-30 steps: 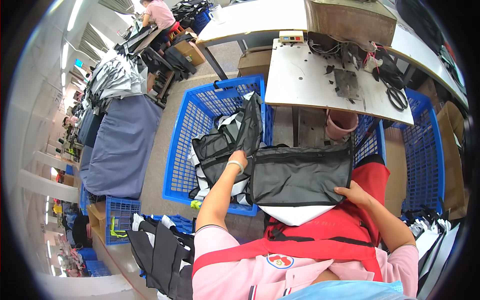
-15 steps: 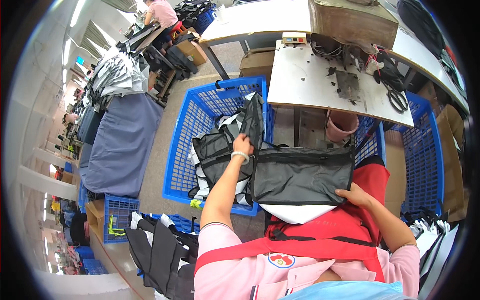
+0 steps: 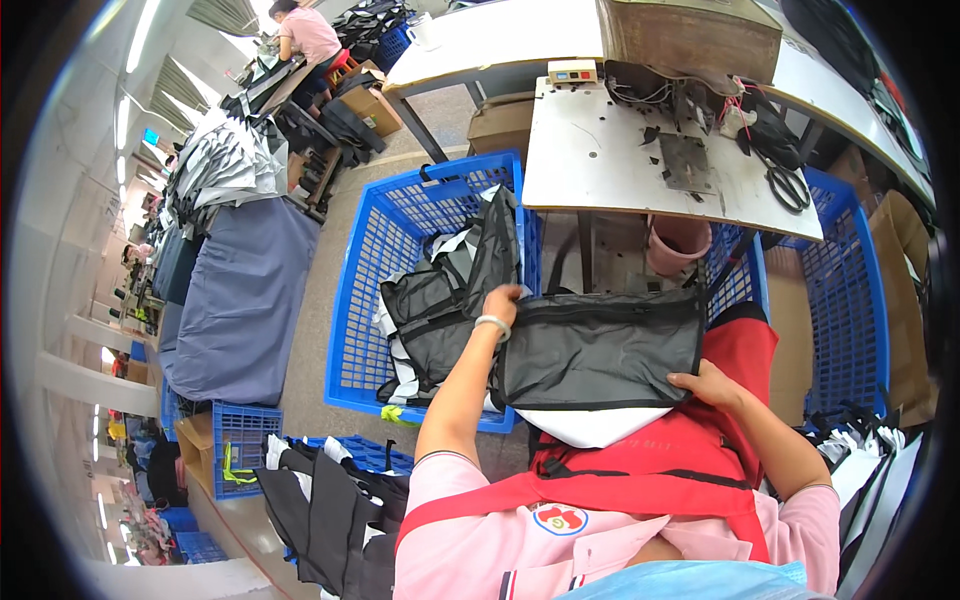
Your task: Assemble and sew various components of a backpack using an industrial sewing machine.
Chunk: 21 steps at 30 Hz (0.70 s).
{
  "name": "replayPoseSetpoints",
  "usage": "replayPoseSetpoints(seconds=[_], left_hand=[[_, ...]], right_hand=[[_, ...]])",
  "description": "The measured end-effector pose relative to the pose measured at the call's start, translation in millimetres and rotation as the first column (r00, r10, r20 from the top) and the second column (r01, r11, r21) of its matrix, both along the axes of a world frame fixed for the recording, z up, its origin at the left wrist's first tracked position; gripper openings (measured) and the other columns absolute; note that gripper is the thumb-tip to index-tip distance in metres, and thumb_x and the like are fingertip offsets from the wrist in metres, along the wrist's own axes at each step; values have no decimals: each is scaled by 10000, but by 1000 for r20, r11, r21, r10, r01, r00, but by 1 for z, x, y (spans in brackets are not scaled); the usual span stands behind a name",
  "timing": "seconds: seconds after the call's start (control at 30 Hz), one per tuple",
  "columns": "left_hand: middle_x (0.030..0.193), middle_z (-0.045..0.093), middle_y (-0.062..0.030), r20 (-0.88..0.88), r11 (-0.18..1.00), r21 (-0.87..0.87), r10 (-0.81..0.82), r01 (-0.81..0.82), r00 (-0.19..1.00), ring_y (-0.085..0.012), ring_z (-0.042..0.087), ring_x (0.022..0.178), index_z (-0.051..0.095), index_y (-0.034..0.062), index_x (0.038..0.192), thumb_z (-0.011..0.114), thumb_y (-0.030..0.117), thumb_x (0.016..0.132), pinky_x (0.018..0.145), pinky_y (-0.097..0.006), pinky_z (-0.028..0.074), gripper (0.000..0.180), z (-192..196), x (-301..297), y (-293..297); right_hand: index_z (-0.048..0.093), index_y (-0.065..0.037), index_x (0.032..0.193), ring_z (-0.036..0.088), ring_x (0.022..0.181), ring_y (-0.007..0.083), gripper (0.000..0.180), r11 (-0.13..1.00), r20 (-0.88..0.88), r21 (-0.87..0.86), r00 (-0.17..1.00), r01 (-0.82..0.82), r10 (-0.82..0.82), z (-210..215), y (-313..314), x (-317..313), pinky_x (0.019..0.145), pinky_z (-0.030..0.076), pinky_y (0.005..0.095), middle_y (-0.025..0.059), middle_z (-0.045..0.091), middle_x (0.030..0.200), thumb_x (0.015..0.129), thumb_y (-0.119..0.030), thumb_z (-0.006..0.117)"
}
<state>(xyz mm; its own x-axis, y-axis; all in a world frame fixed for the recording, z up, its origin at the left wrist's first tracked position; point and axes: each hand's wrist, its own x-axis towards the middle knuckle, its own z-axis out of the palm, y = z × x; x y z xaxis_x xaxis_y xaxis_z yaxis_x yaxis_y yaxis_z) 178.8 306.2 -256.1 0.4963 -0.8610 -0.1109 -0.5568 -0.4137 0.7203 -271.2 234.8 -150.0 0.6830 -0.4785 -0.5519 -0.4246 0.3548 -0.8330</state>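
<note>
**Dark fabric panel held over the lap**

Left hand (image 3: 500,303) grips the grey-black panel (image 3: 600,345) at its upper left corner; right hand (image 3: 705,385) pinches its lower right edge. Panel spans the red apron (image 3: 700,440), beside the blue crate (image 3: 400,250), below the counter (image 3: 600,160).

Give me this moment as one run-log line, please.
left hand: grips top left corner of dark fabric panel | right hand: holds its lower right edge | panel: flat on lap | blue crate: left, holds similar pieces
</note>
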Motion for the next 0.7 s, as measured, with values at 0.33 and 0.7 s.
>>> replayPoseSetpoints(seconds=[0.33,0.7], left_hand=[[1232,545,-98,516,935,-24,-290,353,806,-301,481,1204,686,97,1024,503,-46,754,985,-401,403,357,-7,-29,16],[829,619,-135,385,818,-310,-358,485,851,-330,576,856,642,36,844,590,124,797,774,-423,437,113,91,-98,2]], right_hand=[[614,27,1126,603,976,158,330,975,178,35,958,222,-224,52,-59,13,913,447,307,74,663,1056,844,-141,652],[596,-38,1157,604,888,237,366,653,-100,-755,994,-54,-34,26,-100,-19,794,490,327,140,603,1065,806,-116,659]])
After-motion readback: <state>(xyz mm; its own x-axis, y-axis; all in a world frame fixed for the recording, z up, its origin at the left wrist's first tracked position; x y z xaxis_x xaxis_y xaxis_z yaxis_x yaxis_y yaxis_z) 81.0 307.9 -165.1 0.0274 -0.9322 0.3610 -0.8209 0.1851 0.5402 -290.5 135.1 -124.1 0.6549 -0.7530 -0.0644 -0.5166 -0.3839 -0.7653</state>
